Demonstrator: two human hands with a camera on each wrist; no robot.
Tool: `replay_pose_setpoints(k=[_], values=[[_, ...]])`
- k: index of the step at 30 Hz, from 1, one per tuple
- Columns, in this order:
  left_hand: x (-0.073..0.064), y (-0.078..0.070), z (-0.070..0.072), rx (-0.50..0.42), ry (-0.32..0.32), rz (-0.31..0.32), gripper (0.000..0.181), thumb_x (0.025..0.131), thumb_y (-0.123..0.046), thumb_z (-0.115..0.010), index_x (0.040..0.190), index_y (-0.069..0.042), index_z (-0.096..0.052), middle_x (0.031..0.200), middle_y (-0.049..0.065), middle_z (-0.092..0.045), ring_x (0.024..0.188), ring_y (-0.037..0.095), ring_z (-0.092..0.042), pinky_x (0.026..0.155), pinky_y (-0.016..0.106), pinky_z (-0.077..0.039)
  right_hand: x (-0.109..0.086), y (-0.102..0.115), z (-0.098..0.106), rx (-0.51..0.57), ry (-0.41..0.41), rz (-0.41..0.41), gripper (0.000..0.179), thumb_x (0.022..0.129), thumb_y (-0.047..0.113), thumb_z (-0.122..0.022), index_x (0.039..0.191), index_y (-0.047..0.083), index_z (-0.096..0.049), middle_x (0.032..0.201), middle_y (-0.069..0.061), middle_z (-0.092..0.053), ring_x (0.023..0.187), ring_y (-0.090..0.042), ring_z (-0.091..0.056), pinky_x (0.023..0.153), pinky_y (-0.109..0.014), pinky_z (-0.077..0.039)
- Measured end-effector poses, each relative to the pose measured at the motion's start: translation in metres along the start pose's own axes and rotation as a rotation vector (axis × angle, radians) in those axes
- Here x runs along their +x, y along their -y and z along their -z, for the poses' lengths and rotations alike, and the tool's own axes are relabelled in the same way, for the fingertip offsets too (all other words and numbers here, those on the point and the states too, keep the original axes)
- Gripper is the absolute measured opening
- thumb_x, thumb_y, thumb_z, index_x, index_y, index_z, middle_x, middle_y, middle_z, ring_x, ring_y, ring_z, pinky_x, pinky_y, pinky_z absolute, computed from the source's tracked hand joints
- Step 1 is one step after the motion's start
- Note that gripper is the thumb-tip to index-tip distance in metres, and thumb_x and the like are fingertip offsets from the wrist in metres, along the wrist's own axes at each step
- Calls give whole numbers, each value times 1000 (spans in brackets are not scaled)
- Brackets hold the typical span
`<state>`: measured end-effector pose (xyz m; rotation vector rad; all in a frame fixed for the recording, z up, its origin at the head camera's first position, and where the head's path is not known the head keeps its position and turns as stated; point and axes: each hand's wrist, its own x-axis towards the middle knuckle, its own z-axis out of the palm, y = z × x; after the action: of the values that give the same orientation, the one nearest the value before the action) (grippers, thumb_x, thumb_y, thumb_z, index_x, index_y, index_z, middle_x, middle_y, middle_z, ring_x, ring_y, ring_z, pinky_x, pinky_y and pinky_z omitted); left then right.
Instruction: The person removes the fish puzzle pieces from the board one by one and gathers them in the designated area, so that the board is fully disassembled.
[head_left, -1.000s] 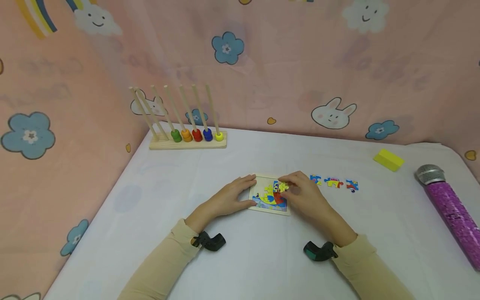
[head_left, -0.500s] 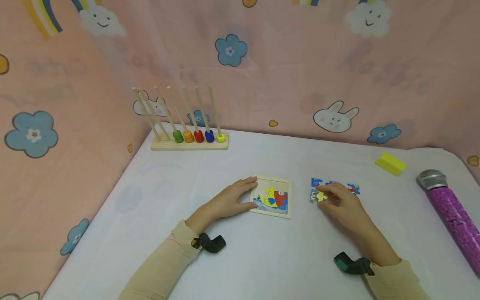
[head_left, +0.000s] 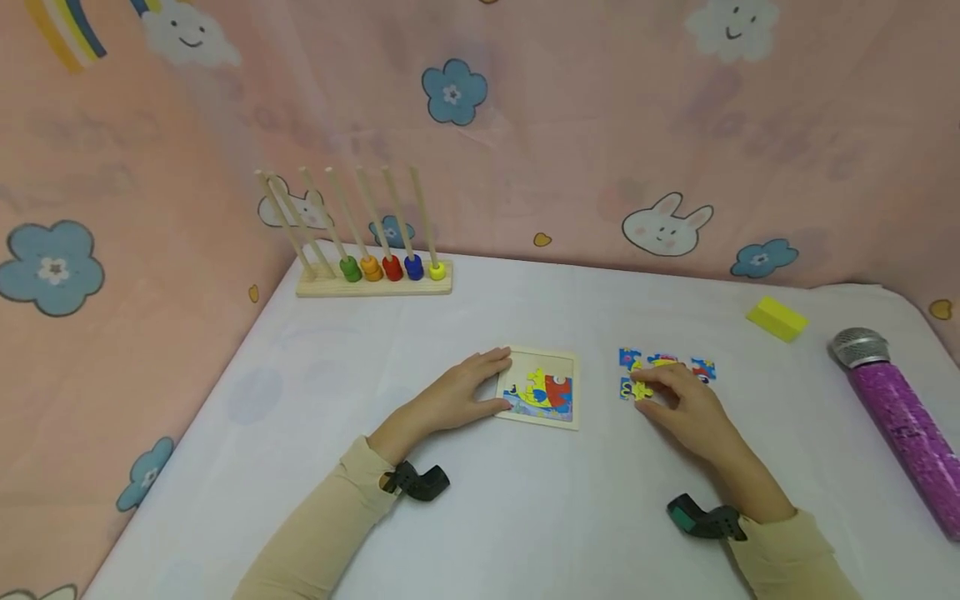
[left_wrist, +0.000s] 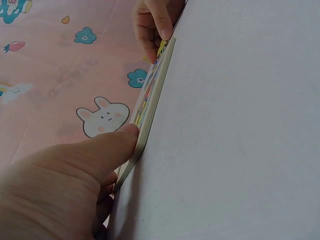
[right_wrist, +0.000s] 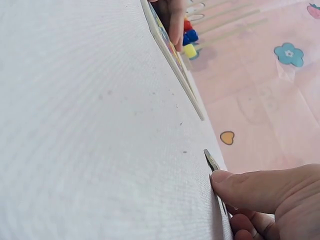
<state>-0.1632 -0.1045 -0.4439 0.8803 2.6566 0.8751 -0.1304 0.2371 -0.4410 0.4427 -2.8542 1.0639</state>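
Note:
A small wooden puzzle tray (head_left: 538, 423) lies flat on the white tabletop, partly filled with a red, yellow and blue picture along its lower part. My left hand (head_left: 459, 392) holds the tray at its left side. In the left wrist view its thumb (left_wrist: 115, 145) sits on the tray's frame. To the right of the tray, my right hand (head_left: 690, 412) pinches a yellow and blue jigsaw piece (head_left: 640, 389) between thumb and fingers, close over the table. The right wrist view shows the piece (right_wrist: 210, 160) slightly tilted. Loose jigsaw pieces (head_left: 629, 357) lie just beyond that hand, partly hidden by its fingers.
A wooden bead rack (head_left: 375, 287) with upright pegs and coloured beads stands at the back left. At the right lie a yellow block (head_left: 777, 319) and a purple glittery microphone (head_left: 903, 425). A pink patterned cloth (head_left: 555, 150) hangs behind the table.
My right hand has moved from over the tray to the right, beside the loose pieces, carrying the jigsaw piece. The left hand stays on the tray.

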Motion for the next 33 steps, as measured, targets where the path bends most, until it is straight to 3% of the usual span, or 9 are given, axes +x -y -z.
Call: replay_pose_setpoints(k=[12,23,26,28,30,31,33], values=[[2,0,4,-4,-2,-3,67,89,-38,-64,144,-8,-41,156,2,-29,145,18,-22,119,36,-18,6,-1,3,2,30,-7,35,85,15,-71,118,5,-63,116,-14,-57,108,-28,-50,86,-8,-34],[2,1,4,-16,0,0,67,89,-38,-65,144,-8,-41,156,1,-29,145,18,-22,119,36,-18,5,2,2,29,-2,-41,43,85,18,-71,123,2,-57,121,-16,-57,115,-33,-51,86,6,-23],[2,0,3,-21,-1,-3,67,89,-37,-65,144,-8,-41,155,1,-29,145,17,-23,119,36,-18,4,5,3,17,6,-63,47,86,22,-71,126,3,-55,125,-15,-56,119,-33,-48,99,-7,-34],[1,0,3,-17,0,-4,67,89,-38,-65,144,-8,-41,156,1,-29,145,17,-22,119,35,-18,3,8,3,15,14,-74,49,86,24,-70,128,4,-54,127,-15,-55,120,-33,-47,105,-29,-41],[1,0,2,-15,3,-4,67,89,-38,-65,144,-9,-41,156,1,-28,145,17,-22,119,35,-18,2,11,3,26,24,-73,50,87,24,-70,130,4,-53,127,-16,-54,121,-33,-46,103,-50,-41],[1,0,2,-14,4,-4,67,89,-39,-65,144,-8,-41,156,1,-28,145,17,-22,119,35,-18,2,13,3,31,26,-70,51,87,23,-70,130,4,-53,128,-15,-54,121,-32,-46,102,-50,-41],[1,0,1,-10,7,-4,67,89,-39,-64,144,-9,-41,156,0,-28,145,16,-22,120,35,-18,1,17,3,39,31,-64,51,87,24,-69,131,5,-52,128,-14,-54,120,-30,-48,105,-32,-42]])
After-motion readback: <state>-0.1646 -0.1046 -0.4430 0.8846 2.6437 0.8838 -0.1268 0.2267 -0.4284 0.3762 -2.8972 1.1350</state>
